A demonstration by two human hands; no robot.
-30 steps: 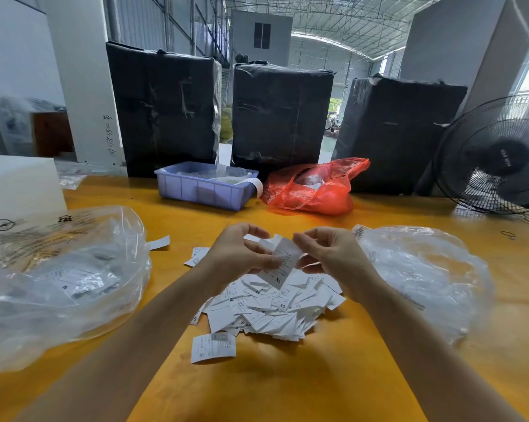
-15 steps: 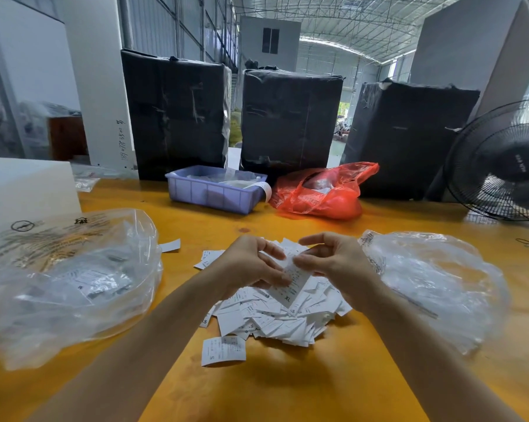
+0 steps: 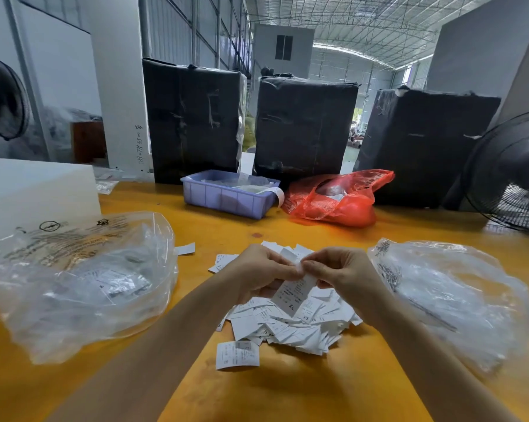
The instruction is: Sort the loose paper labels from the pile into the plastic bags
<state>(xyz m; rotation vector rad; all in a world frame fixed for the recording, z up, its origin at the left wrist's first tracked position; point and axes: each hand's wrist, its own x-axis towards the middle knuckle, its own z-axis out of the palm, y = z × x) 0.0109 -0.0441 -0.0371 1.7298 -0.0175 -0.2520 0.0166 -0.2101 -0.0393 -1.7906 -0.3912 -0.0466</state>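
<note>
Label [image 3: 292, 295] marked XL hangs from the fingertips of both hands, its top edge pinched where the two hands meet and its printed face turned toward the camera. Left hand [image 3: 258, 274] curls its fingers [image 3: 283, 271] round the label's upper left side; right hand [image 3: 339, 271] closes its fingers [image 3: 310, 264] on the upper right, so the two sets of fingertips touch or nearly touch above the paper. Directly beneath the fingers lies the pile of labels [image 3: 290, 325], a loose white heap on the table [image 3: 287, 391], with sizes such as XS readable on some slips. One single label [image 3: 237, 354] lies apart from the heap, nearer the camera than the fingers, and another stray slip [image 3: 185, 248] sits to the left of the fingers, just beside the left plastic bag [image 3: 80, 284]. That clear bag spreads out well to the left of the fingers and has printed labels inside. A second clear bag, the right plastic bag [image 3: 449, 300], lies to the right of the fingers, close to the right wrist. Beyond the fingers stand a blue tray [image 3: 226, 197] and a red plastic bag [image 3: 336, 199], with three black wrapped bales [image 3: 303, 126] behind them. A black fan [image 3: 510, 175] stands far to the right, a white block [image 3: 34, 190] far to the left.
</note>
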